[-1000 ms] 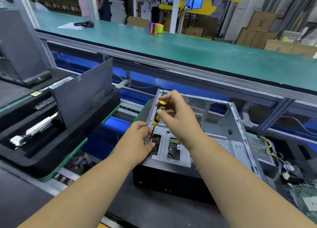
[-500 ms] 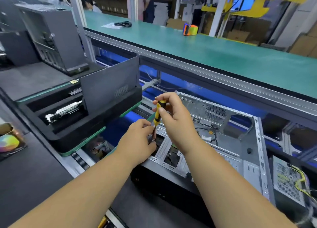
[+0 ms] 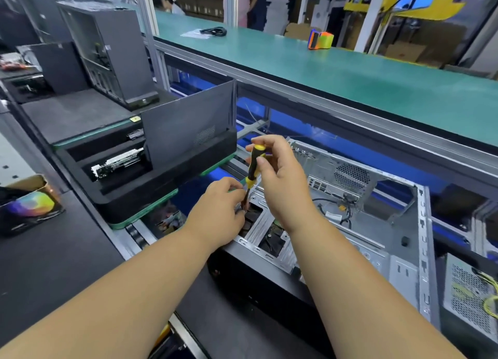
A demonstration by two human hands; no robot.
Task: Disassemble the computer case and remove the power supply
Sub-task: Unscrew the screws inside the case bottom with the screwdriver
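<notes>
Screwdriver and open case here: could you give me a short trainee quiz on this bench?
1. True or false: the right hand grips the screwdriver by its handle.
2. What is the left hand doing? A) resting flat on the belt B) pinching near the screwdriver's tip at the case frame C) lifting the case
3. Fill in: the orange and green item sits on the ____ belt.

Key: 1 true; 2 B; 3 green.

The screwdriver [image 3: 252, 170] tip is hidden behind the left hand [image 3: 219, 210]. The power supply [image 3: 470, 296] is cut off at the right edge.
</notes>
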